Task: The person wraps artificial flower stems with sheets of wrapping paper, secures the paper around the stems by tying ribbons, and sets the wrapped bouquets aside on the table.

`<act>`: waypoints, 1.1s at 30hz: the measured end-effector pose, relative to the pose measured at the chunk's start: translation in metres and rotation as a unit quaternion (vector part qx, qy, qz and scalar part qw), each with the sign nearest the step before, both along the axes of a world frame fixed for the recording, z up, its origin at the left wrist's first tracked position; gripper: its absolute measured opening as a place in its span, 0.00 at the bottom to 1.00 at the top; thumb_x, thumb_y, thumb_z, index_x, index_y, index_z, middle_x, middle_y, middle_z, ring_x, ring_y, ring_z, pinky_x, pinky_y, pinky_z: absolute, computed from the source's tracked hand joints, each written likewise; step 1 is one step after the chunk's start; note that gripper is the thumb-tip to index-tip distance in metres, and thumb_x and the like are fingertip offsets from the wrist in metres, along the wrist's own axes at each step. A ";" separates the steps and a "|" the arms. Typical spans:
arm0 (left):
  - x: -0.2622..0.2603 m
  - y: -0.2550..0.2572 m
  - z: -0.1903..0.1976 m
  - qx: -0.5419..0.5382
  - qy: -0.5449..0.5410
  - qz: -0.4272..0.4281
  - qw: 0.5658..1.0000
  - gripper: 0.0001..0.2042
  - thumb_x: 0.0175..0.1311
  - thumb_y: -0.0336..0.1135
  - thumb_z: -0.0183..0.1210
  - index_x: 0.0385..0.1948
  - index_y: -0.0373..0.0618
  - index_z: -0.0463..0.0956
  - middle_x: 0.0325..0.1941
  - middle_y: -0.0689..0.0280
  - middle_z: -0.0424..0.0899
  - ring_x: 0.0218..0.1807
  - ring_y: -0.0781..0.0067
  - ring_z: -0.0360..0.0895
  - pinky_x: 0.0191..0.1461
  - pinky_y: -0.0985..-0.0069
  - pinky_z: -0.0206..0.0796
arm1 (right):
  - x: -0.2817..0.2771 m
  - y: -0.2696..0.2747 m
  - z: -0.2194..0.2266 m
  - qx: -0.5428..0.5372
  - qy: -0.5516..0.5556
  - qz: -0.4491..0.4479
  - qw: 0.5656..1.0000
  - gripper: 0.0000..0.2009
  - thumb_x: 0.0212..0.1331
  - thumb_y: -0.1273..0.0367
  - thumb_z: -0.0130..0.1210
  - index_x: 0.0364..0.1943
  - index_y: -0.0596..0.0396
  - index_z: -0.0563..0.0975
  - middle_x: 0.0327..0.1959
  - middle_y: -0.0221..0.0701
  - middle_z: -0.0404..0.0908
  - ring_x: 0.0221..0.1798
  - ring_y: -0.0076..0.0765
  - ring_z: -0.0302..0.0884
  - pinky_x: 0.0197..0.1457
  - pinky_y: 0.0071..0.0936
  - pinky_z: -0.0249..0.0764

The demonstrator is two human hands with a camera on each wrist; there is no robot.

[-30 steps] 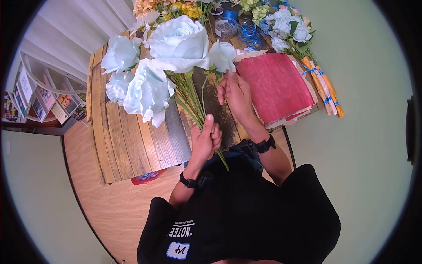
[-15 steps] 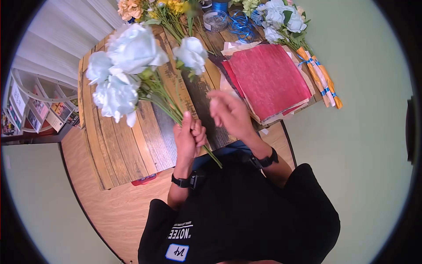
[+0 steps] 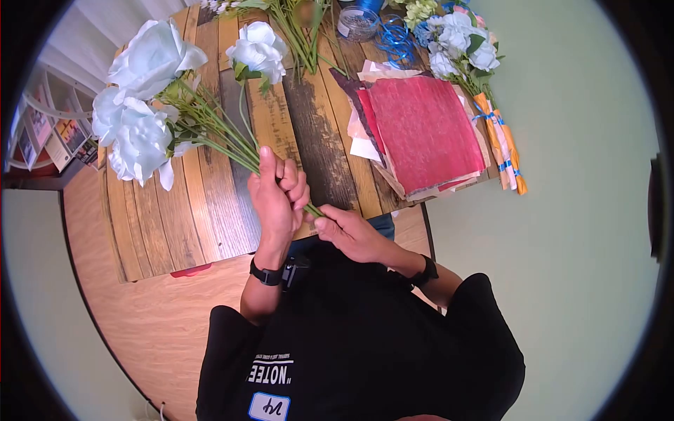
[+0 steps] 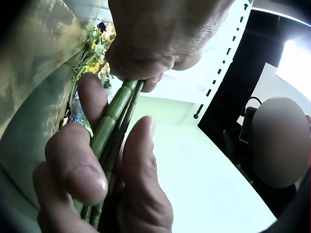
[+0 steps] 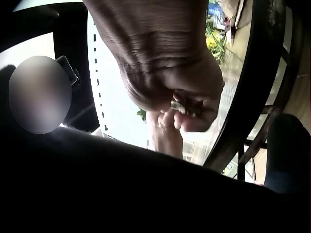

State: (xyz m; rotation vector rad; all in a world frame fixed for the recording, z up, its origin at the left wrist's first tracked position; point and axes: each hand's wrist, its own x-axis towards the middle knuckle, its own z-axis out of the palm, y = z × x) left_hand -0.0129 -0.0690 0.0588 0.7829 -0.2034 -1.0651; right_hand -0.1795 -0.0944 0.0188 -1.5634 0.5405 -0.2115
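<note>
A bunch of pale blue artificial roses leans to the left above the table in the head view, with one rose standing apart from the rest. My left hand grips the green stems, its thumb lying up along them. Just below it, my right hand holds the lower end of the same stems. The left wrist view shows the stems running from my left fist down between the right thumb and fingers. Cut stem ends show inside my right hand in the right wrist view.
A stack of red and beige wrapping sheets lies on the wooden table. Wrapped small bouquets rest at its right edge. Toward the back are a clear round container, curled blue ribbon and more flower stems.
The roses and my left hand have shifted left, the bunch tilting further that way. My right hand has left the single rose, come down, and taken hold of the lower stems.
</note>
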 end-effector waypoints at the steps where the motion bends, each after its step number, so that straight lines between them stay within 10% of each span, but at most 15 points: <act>1: 0.000 -0.001 0.002 0.002 -0.002 0.004 1.000 0.24 0.80 0.53 0.44 0.22 0.52 0.54 0.17 0.75 0.53 0.14 0.84 0.47 0.14 0.80 0.39 | 0.004 0.002 -0.005 -0.075 -0.053 -0.045 0.995 0.16 0.78 0.59 0.46 0.37 0.60 0.69 0.22 0.33 0.74 0.21 0.33 0.74 0.26 0.33 0.69; 8: 0.007 -0.002 0.008 -0.014 -0.029 0.024 0.999 0.19 0.80 0.52 0.45 0.32 0.48 0.63 0.21 0.75 0.57 0.18 0.85 0.54 0.17 0.82 0.47 | 0.025 0.010 -0.003 -0.123 -0.012 -0.084 0.989 0.14 0.78 0.61 0.46 0.41 0.61 0.71 0.19 0.34 0.73 0.22 0.31 0.75 0.27 0.32 0.69; 11: 0.004 0.001 0.010 0.013 -0.051 0.039 0.998 0.17 0.80 0.51 0.46 0.37 0.47 0.64 0.24 0.74 0.59 0.20 0.84 0.56 0.19 0.82 0.51 | 0.034 0.012 -0.003 -0.158 -0.010 -0.111 0.981 0.12 0.76 0.63 0.48 0.42 0.61 0.71 0.19 0.40 0.74 0.21 0.41 0.76 0.27 0.36 0.69; 13: 0.002 0.003 0.005 0.018 -0.040 0.027 0.999 0.16 0.80 0.50 0.47 0.37 0.47 0.64 0.25 0.73 0.60 0.20 0.83 0.56 0.20 0.82 0.53 | 0.040 0.012 0.006 -0.148 -0.037 -0.126 0.980 0.10 0.74 0.66 0.51 0.39 0.60 0.69 0.22 0.53 0.74 0.29 0.67 0.76 0.27 0.49 0.66; 33: 0.013 0.004 0.009 0.068 -0.068 0.092 0.991 0.18 0.81 0.49 0.44 0.28 0.52 0.59 0.18 0.77 0.52 0.16 0.86 0.44 0.15 0.82 0.36 | 0.040 -0.002 0.015 -0.168 0.021 -0.003 0.986 0.18 0.75 0.56 0.47 0.39 0.60 0.70 0.27 0.50 0.77 0.34 0.63 0.77 0.36 0.55 0.70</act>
